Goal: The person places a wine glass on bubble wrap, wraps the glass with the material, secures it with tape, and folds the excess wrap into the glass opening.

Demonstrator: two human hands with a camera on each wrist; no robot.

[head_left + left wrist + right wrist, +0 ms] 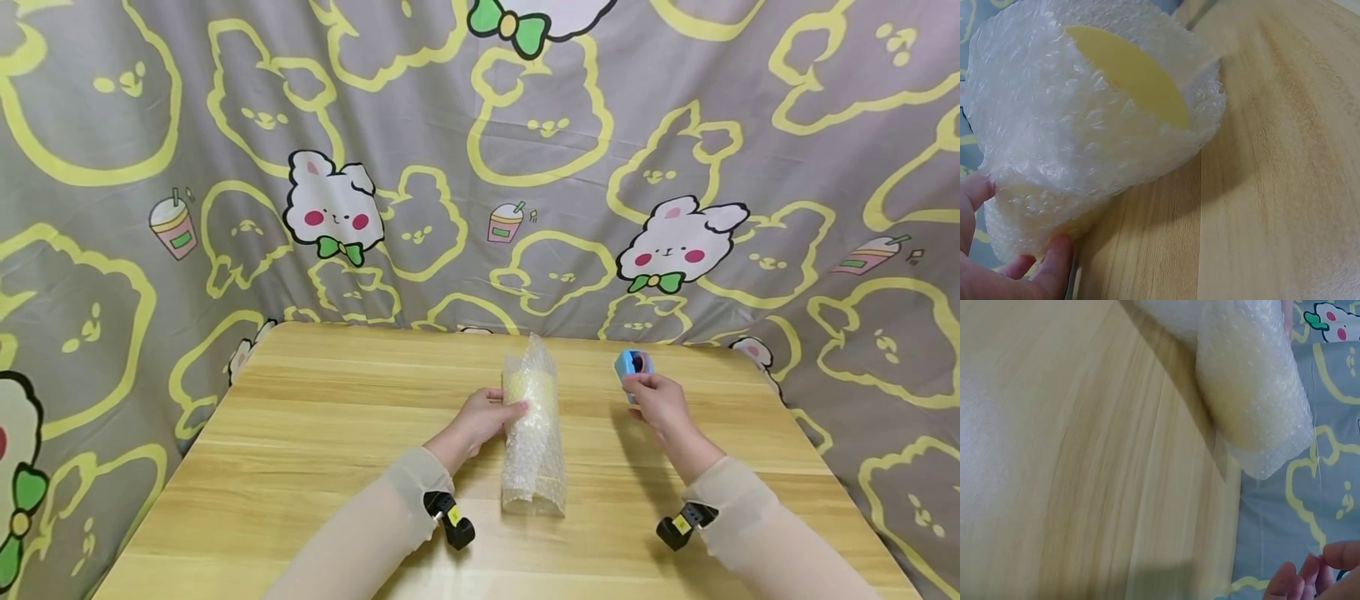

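A yellow, roughly cylindrical object [1132,72] lies wrapped in clear bubble wrap [534,467] at mid-table, its rounded end showing through the wrap's near opening in the left wrist view. My left hand [482,417] holds the wrapped bundle from its left side, thumb on top and other fingers low against it. To the right is a small blue tape dispenser [628,364], partly covered by my right hand [662,402]. In the right wrist view, thumb and fingertips [1338,555] come together with a faint clear bit of tape at their tips; most of the dispenser is out of that view.
The wood-grain table [337,400] reaches back to a grey patterned curtain [435,150], which hangs behind it and along both sides. A black wrist camera [452,521] sits under the left sleeve, and another camera [684,527] under the right.
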